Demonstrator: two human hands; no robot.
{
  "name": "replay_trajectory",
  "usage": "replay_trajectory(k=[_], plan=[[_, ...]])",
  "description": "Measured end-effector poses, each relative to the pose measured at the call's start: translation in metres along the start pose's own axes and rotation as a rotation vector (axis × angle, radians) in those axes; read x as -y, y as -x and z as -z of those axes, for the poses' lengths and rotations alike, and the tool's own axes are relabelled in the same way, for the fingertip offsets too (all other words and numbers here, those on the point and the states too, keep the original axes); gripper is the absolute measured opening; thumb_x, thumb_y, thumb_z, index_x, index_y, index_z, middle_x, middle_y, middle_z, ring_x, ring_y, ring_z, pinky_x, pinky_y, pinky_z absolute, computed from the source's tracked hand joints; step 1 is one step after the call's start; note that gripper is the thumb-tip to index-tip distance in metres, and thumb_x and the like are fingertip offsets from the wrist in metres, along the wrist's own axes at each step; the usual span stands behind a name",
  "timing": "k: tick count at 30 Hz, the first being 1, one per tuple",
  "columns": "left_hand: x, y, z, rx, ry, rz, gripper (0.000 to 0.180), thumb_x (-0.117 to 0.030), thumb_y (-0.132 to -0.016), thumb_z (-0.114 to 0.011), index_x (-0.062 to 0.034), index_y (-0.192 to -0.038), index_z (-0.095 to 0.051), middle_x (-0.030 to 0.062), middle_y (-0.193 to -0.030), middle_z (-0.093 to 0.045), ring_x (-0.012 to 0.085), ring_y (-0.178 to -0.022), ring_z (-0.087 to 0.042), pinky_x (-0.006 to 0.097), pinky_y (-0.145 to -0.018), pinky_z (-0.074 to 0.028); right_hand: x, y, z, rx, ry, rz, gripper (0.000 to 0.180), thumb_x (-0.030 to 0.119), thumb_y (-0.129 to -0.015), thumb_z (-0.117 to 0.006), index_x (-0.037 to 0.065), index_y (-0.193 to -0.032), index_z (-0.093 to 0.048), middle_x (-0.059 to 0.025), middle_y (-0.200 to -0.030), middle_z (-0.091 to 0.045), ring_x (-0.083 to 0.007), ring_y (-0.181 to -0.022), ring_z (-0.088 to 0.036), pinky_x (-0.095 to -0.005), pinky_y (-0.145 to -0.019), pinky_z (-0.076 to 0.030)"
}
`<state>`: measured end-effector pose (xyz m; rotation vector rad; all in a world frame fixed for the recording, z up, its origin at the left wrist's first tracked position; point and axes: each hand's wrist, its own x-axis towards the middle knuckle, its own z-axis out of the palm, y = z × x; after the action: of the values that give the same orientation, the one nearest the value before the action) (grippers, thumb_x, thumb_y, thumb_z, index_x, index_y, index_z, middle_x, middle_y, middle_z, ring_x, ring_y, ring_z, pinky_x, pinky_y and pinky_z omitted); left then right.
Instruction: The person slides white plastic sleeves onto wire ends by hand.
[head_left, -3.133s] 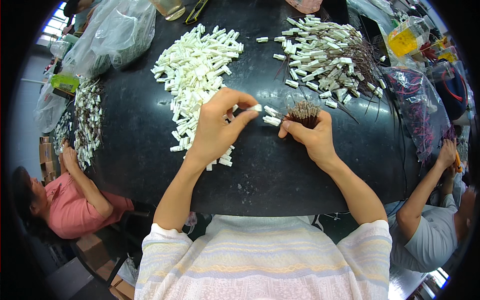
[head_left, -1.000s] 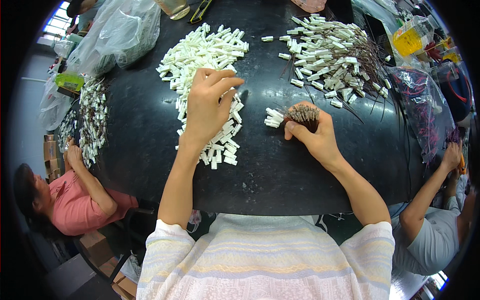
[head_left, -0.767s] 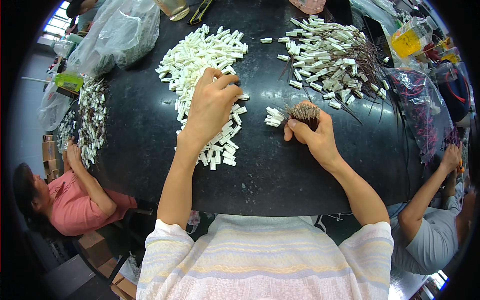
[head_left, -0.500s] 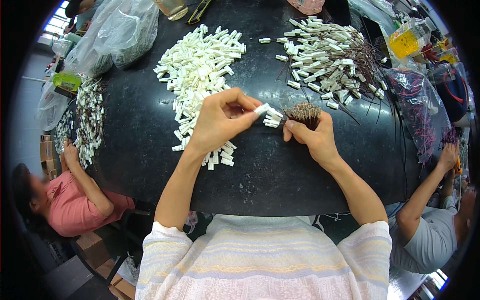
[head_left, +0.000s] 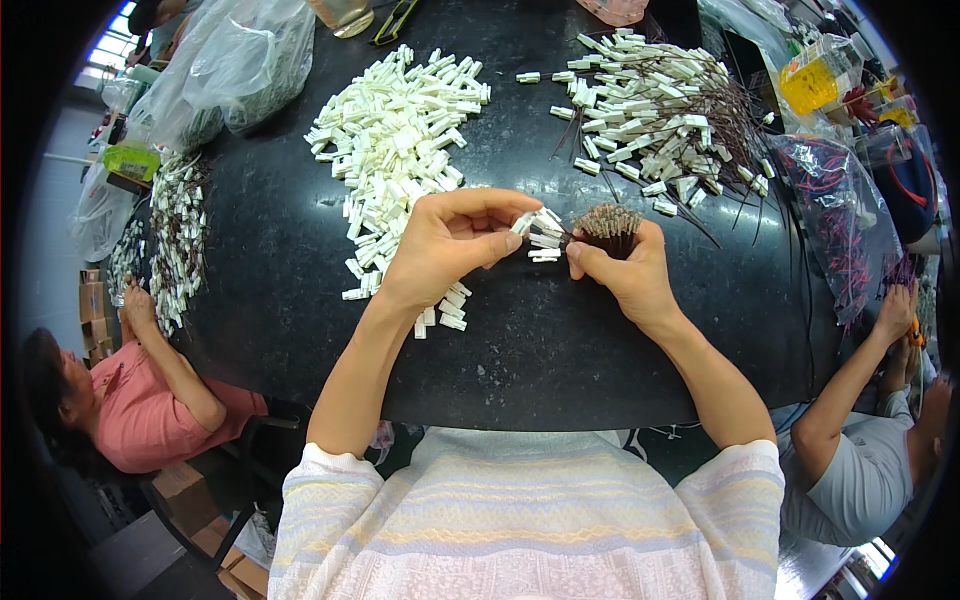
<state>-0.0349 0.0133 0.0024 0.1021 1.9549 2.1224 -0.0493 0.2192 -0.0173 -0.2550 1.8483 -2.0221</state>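
Observation:
My right hand (head_left: 628, 268) is closed around a bundle of thin dark wires (head_left: 608, 228), their tips packed together at the top. Several white plastic connectors (head_left: 545, 241) stick out to the left of that hand on wire ends. Between thumb and fingers of my left hand (head_left: 455, 240) is a small white connector (head_left: 522, 222), touching or close beside the others; which, I cannot tell. Left of centre spreads a heap of loose white connectors (head_left: 400, 130), partly behind my left hand. At the back right lies a pile of wires with white connectors (head_left: 650, 110).
The black table (head_left: 520, 370) has clear plastic bags (head_left: 250, 70) and a yellow-handled cutter (head_left: 395, 22) at the back left. A yellow bottle (head_left: 812, 80) and a bag of pink wires (head_left: 835, 220) are on the right. Co-workers sit on both sides, the left one in a pink shirt (head_left: 155, 405).
My left hand has shifted slightly, its fingers now reaching over the connectors beside my right hand. The connectors at the wire ends are fanned out more. My right hand has barely moved.

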Motion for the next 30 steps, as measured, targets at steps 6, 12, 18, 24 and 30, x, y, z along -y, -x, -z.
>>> replay_trajectory(k=[6, 12, 18, 24, 30], plan=[[0.002, 0.001, 0.000, -0.055, 0.286, 0.056, 0.023, 0.005, -0.075, -0.061, -0.0013, -0.095, -0.050, 0.0228, -0.091, -0.062, 0.0126, -0.062, -0.059, 0.018, -0.048, -0.043, 0.002, 0.001, -0.002, -0.018, 0.025, -0.003, 0.007, 0.005, -0.076, -0.063, 0.000, -0.080, -0.060, -0.0022, -0.067, -0.060, -0.0057, -0.061, -0.055, -0.0192, -0.055, -0.041], [0.006, 0.002, -0.006, -0.022, 0.292, 0.051, 0.020, 0.005, -0.076, -0.062, -0.0028, -0.088, -0.048, 0.0256, -0.094, -0.061, 0.0119, -0.061, -0.058, 0.016, -0.044, -0.039, 0.002, 0.000, -0.002, -0.034, -0.015, 0.000, 0.010, 0.006, -0.076, -0.064, -0.001, -0.083, -0.061, -0.0034, -0.069, -0.061, -0.0064, -0.063, -0.056, -0.0195, -0.056, -0.042], [0.008, 0.001, -0.010, -0.018, 0.283, 0.082, 0.020, 0.004, -0.076, -0.062, -0.0021, -0.088, -0.047, 0.0246, -0.094, -0.061, 0.0100, -0.057, -0.056, 0.016, -0.041, -0.036, 0.002, 0.001, 0.000, 0.014, 0.012, -0.006, 0.010, 0.005, -0.076, -0.064, -0.002, -0.083, -0.062, -0.0035, -0.070, -0.062, -0.0062, -0.064, -0.056, -0.0195, -0.058, -0.044], [0.005, 0.003, -0.012, -0.015, 0.249, 0.119, 0.019, 0.003, -0.077, -0.061, -0.0014, -0.088, -0.046, 0.0221, -0.091, -0.063, 0.0093, -0.053, -0.055, 0.016, -0.039, -0.035, 0.003, 0.001, -0.001, 0.018, 0.015, -0.016, 0.009, 0.004, -0.076, -0.064, -0.002, -0.082, -0.062, -0.0030, -0.070, -0.062, -0.0057, -0.064, -0.056, -0.0194, -0.058, -0.044], [0.006, 0.004, -0.012, 0.003, 0.308, 0.109, 0.018, 0.003, -0.077, -0.061, -0.0018, -0.087, -0.046, 0.0224, -0.091, -0.063, 0.0099, -0.053, -0.055, 0.016, -0.038, -0.034, 0.004, 0.001, 0.000, 0.024, 0.025, 0.003, 0.009, 0.004, -0.076, -0.064, -0.002, -0.082, -0.062, -0.0031, -0.070, -0.062, -0.0060, -0.065, -0.056, -0.0194, -0.058, -0.045]])
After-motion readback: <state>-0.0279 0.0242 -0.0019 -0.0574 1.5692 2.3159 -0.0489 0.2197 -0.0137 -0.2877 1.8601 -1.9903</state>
